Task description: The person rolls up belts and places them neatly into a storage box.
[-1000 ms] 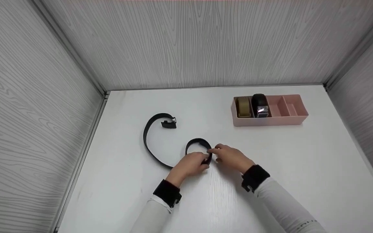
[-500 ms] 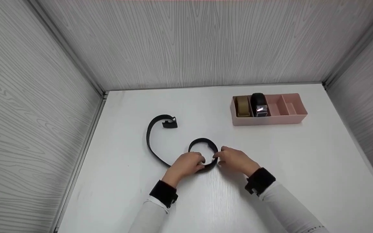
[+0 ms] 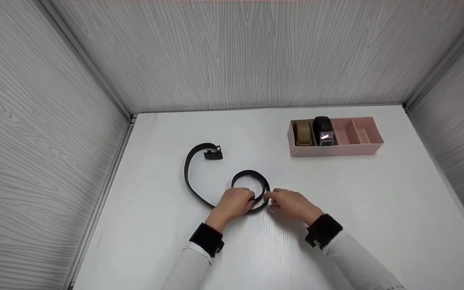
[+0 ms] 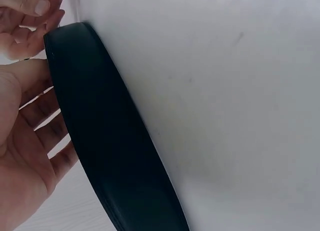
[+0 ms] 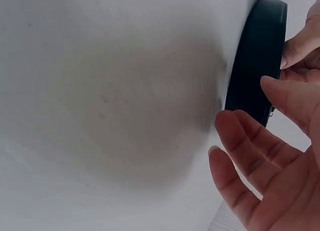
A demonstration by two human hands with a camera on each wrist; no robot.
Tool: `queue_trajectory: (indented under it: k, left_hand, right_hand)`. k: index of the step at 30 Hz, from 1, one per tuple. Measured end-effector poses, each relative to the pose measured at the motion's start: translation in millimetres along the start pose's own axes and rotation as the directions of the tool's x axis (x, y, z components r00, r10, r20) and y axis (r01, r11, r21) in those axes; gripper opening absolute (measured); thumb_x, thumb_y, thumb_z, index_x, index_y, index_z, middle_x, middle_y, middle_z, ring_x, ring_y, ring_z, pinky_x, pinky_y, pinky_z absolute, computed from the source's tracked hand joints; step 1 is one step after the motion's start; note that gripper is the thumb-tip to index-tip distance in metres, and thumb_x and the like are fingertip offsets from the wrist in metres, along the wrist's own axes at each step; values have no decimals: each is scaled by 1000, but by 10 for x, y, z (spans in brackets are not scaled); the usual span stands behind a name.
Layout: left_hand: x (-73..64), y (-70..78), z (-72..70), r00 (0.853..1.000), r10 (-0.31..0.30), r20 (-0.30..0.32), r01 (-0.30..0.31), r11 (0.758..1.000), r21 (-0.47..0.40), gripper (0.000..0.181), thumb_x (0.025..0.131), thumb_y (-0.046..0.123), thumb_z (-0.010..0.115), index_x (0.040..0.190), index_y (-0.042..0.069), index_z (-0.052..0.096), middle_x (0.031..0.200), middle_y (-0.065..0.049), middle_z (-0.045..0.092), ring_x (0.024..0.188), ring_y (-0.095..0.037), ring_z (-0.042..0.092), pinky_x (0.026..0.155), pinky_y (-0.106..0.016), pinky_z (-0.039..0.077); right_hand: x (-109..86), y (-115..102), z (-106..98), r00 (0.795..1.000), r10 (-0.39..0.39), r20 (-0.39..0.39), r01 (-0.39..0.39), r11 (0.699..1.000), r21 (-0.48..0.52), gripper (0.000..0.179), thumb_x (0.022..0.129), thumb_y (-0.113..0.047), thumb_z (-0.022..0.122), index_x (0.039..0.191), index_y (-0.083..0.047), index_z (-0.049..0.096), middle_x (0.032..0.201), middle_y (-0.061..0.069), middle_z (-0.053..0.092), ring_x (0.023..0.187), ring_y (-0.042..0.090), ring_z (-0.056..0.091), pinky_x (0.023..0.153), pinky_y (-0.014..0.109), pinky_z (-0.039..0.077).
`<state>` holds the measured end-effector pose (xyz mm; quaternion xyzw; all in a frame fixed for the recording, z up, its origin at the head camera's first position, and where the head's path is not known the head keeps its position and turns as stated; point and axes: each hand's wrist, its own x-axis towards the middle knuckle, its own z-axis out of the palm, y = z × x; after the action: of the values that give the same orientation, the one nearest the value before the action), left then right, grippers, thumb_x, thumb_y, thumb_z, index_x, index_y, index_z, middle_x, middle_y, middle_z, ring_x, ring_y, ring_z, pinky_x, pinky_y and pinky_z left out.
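Observation:
A black belt (image 3: 186, 173) stands on its edge on the white table. Its near part is wound into a small round coil (image 3: 250, 172), and the rest curves left and back to the buckle end (image 3: 213, 154). My left hand (image 3: 235, 202) holds the coil at its near left side, hiding that stretch of strap. At the coil's right side my right hand (image 3: 294, 205) pinches the strap, thumb (image 5: 287, 93) against the belt face in the right wrist view. In the left wrist view, the left fingers (image 4: 50, 126) reach behind the broad outer strap (image 4: 110, 121).
A pink divided box (image 3: 332, 151) stands at the back right. One compartment holds a rolled tan belt (image 3: 303, 133), and beside it is a rolled black belt with a silver buckle (image 3: 322, 129). Grey wood-grain panels (image 3: 224, 56) wall the table at the back and sides.
The coil opened wider, and now an inner turn shows inside the outer one. My right hand moved slightly right and toward me. The belt's long loose stretch shifted a little right.

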<state>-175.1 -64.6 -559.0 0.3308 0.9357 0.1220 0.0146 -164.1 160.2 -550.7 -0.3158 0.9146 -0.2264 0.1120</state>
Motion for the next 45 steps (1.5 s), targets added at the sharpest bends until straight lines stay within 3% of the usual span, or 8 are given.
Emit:
queue_trajectory:
  k: [6, 12, 20, 23, 27, 31, 37, 45]
  left_hand:
    - [-49, -88, -32, 999, -40, -29, 40, 999, -17, 17, 90, 16, 65, 73, 13, 67, 72, 1, 63, 69, -20, 63, 64, -38, 49]
    - [-55, -119, -36, 997, -66, -46, 66, 998, 4, 16, 90, 17, 67, 75, 13, 69, 73, 0, 64, 71, -21, 65, 66, -38, 50]
    - [38, 62, 0, 998, -56, -14, 55, 997, -62, 17, 90, 22, 67, 76, 13, 71, 74, 1, 66, 73, -21, 65, 63, -38, 49]
    - [111, 105, -14, 999, -38, -23, 36, 995, -89, 14, 94, 21, 63, 89, 11, 73, 85, -2, 67, 83, -22, 66, 69, -37, 51]
    - [274, 74, -58, 997, -17, -70, 17, 1000, 2, 22, 97, 14, 58, 115, 8, 68, 113, -6, 63, 108, -23, 60, 90, -35, 49]
    - [460, 32, -80, 1000, 11, 2, -11, 991, 131, 33, 101, 14, 51, 132, 10, 60, 132, -7, 57, 123, -25, 52, 99, -39, 44]
    - [583, 35, -74, 999, 36, -2, -34, 966, 258, 16, 94, 15, 60, 100, 17, 74, 99, -1, 67, 93, -23, 62, 75, -38, 50]
    - [549, 23, -30, 996, -46, -81, 68, 952, 298, 15, 87, 11, 64, 76, 16, 73, 74, -3, 66, 64, -23, 64, 53, -38, 49]
  right_hand:
    - [3, 158, -69, 988, 142, -66, -142, 990, 1, 9, 95, -26, 65, 95, -17, 63, 76, -8, 57, 70, 13, 55, 62, 35, 45]
    - [-49, 365, -165, 958, 244, -151, -236, 969, 67, 8, 93, -14, 67, 99, -10, 66, 70, -4, 57, 63, 14, 51, 60, 35, 43]
    - [-44, 323, -132, 967, 235, -99, -219, 964, 148, 18, 93, -11, 65, 110, -4, 67, 87, 2, 66, 79, 18, 61, 72, 39, 49]
    - [-23, 245, -105, 974, 216, -71, -204, 968, 145, 21, 94, -15, 66, 113, -6, 67, 90, 1, 67, 84, 18, 63, 76, 40, 50]
    - [-10, 166, -99, 972, 218, -82, -211, 973, 90, 20, 93, -18, 67, 110, -8, 69, 84, -1, 63, 77, 16, 60, 71, 40, 49]
    - [-24, 142, -84, 973, 215, -87, -212, 976, 49, 11, 93, -17, 66, 98, -11, 72, 81, -2, 62, 76, 17, 59, 70, 40, 49]
    - [-28, 215, -69, 968, 188, -164, -177, 981, 80, 7, 90, -8, 66, 87, -7, 73, 78, -1, 63, 74, 16, 59, 70, 38, 49]
    - [-38, 336, -109, 927, 292, -237, -277, 956, 94, 8, 87, -6, 66, 81, -5, 71, 74, 1, 64, 69, 18, 59, 67, 39, 49]
